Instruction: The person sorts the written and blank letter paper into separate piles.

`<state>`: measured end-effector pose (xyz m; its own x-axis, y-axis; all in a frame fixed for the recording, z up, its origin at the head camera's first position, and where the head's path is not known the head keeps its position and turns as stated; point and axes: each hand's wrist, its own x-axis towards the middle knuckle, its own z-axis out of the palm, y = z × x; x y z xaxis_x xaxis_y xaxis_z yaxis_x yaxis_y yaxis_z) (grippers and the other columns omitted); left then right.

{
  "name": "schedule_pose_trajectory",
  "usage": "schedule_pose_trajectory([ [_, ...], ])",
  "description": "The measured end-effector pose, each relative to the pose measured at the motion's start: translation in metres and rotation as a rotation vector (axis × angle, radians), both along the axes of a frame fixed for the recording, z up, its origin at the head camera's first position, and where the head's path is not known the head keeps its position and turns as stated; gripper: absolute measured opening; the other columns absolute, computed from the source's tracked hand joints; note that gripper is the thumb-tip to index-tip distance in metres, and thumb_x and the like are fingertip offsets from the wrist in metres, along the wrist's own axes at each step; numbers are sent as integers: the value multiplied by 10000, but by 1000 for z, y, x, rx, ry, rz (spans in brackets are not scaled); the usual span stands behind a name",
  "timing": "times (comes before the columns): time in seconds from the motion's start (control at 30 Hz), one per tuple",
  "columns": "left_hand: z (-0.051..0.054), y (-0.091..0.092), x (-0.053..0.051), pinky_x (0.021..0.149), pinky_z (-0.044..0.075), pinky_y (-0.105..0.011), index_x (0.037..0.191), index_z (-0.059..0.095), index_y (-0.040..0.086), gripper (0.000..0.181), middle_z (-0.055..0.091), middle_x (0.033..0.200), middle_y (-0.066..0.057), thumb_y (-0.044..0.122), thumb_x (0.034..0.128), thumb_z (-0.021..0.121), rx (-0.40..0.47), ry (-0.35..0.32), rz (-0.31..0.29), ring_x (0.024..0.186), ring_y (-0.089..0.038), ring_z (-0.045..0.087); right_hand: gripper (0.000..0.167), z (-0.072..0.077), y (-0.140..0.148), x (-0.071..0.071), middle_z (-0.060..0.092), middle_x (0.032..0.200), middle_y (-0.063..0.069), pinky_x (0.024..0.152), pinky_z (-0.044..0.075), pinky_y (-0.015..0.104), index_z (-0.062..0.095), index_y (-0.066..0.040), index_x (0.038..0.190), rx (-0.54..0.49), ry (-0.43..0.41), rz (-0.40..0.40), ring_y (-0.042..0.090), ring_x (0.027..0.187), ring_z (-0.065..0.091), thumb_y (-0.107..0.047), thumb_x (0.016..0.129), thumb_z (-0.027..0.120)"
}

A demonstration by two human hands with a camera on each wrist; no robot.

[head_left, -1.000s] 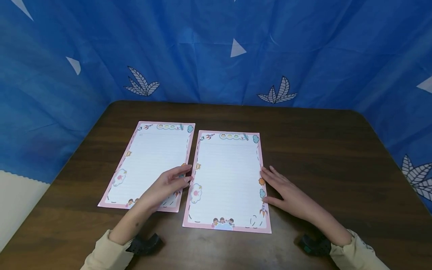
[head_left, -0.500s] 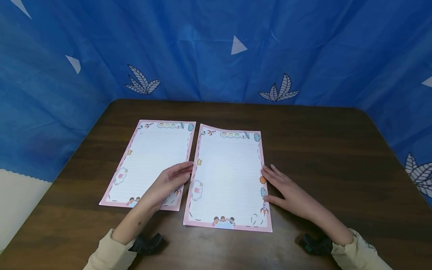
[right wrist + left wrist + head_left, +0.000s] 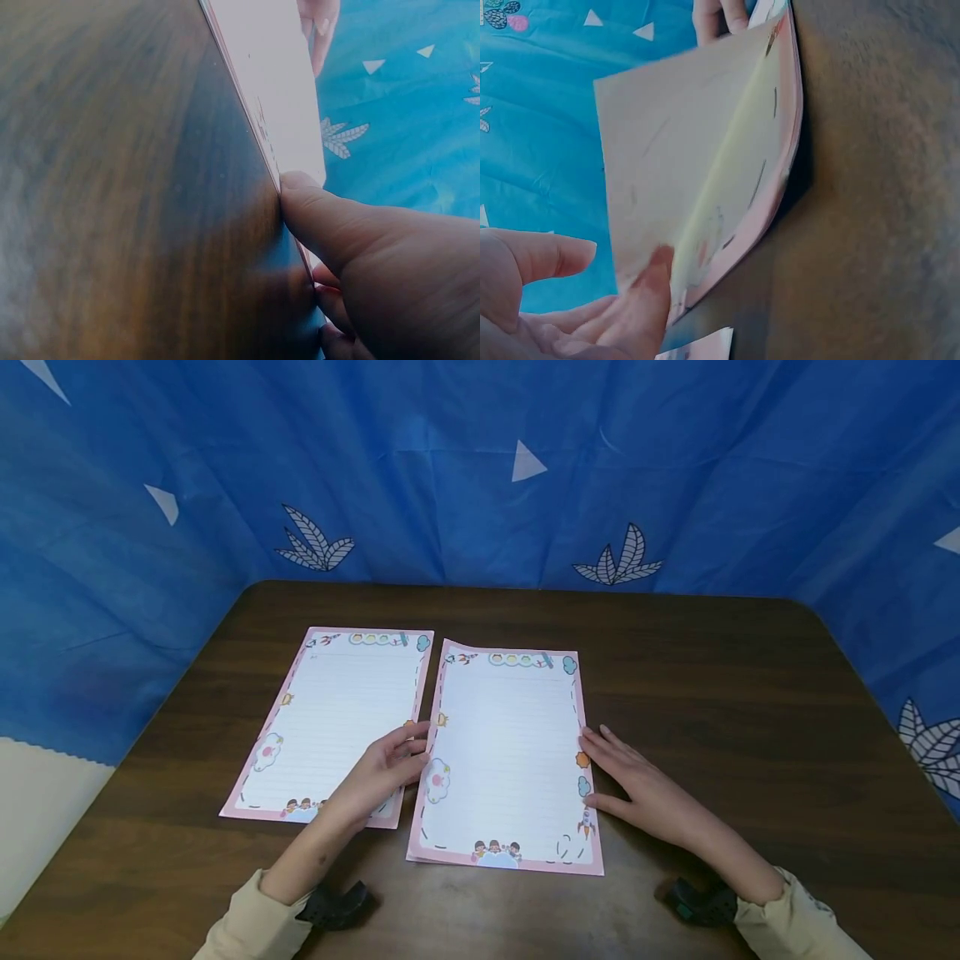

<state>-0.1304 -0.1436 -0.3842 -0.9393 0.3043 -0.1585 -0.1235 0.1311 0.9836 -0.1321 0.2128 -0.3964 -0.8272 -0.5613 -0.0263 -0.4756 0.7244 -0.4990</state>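
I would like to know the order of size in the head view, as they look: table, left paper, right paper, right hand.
1. Table
2. Right paper and left paper: too alike to rank surely; the left hand partly covers the left paper.
3. Right hand

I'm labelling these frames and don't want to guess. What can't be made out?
- Head view: lower right of the left paper, covered by the left hand.
- Head view: rest of the left sleeve, cut off by the bottom edge.
- Right wrist view: most print on the right stack, lost in glare.
- Left wrist view: that stack's sheet count, edges blurred.
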Motion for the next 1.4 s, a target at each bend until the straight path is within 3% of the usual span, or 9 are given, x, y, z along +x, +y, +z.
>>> schedule_pose_trajectory([
  [0.2,-8,1,-2,781,516,-393,1449,234,12,622,558,1169,-280,-55,904,526,24,-21,-19,923,-323,633,783,-2,0,-1,226,1513,98,1005,260,575,301,-56,1462,3,19,1,320,1378,141,-326,843,696],
  [0.33,-12,2,-2,748,528,-395,1464,204,32,688,547,1172,-299,-109,875,529,35,-9,-25,891,-334,642,850,-3,0,-1,197,1522,108,1020,250,556,215,-71,1489,6,-15,-27,311,1380,137,-337,842,697],
  [0.5,-13,2,-1,728,533,-405,1456,241,63,685,572,1127,-282,-117,865,539,42,7,4,862,-335,649,953,-2,-1,-1,142,1529,148,1024,238,559,75,-116,1512,8,-82,-91,334,1375,144,-406,837,683],
  [0.77,-11,1,0,731,531,-387,1457,242,82,691,578,1127,-272,-122,866,536,86,47,16,860,-315,653,979,-3,-3,-3,108,1537,141,1023,232,564,56,-113,1512,-39,-116,-115,341,1374,139,-394,827,697],
  [0.93,-9,1,0,725,529,-389,1449,258,76,683,591,1107,-259,-127,861,541,116,99,10,859,-311,657,968,-3,-3,-3,78,1542,128,1022,227,570,40,-117,1512,-107,-149,-142,347,1375,122,-375,841,689],
  [1.1,-8,2,1,730,531,-381,1449,260,67,681,589,1099,-264,-130,861,541,104,105,16,863,-327,651,917,-4,-2,-2,115,1537,134,999,234,608,72,-167,1517,-181,-176,-175,373,1367,136,-392,855,666],
  [1.27,-10,3,0,724,531,-387,1449,273,83,677,593,1093,-256,-138,862,530,110,103,22,861,-314,655,823,-5,0,-3,244,1502,130,989,226,632,149,-166,1513,-282,-182,-196,378,1351,197,-324,881,652],
  [1.4,-9,6,0,731,532,-382,1450,276,84,675,590,1082,-253,-139,863,524,124,97,32,863,-319,650,734,-4,1,-4,376,1436,107,995,241,608,236,-149,1495,-427,-186,-237,335,1326,289,-250,895,646],
])
